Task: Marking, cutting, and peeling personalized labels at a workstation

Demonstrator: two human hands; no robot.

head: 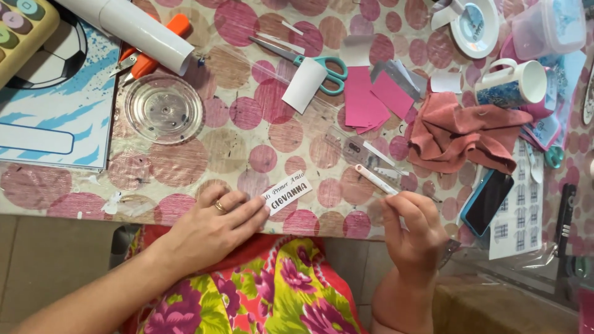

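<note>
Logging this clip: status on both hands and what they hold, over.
Left hand flat, fingertips pinning white paper label to table. Right hand pinching thin white strip. Clear ruler just beyond; nothing blocking.

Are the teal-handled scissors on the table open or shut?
Shut. The scissors lie flat with both blades together in a single point toward the upper left, partly under a white paper strip; neither hand touches them.

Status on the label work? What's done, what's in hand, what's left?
Done: a printed white label strip lies cut out on the table, and pink paper pieces sit cut beside the teal-handled scissors. In hand: the left hand pins the strip's end with its fingers; the right hand pinches a thin white stick. Left: the strip looks unattached to anything yet.
</note>
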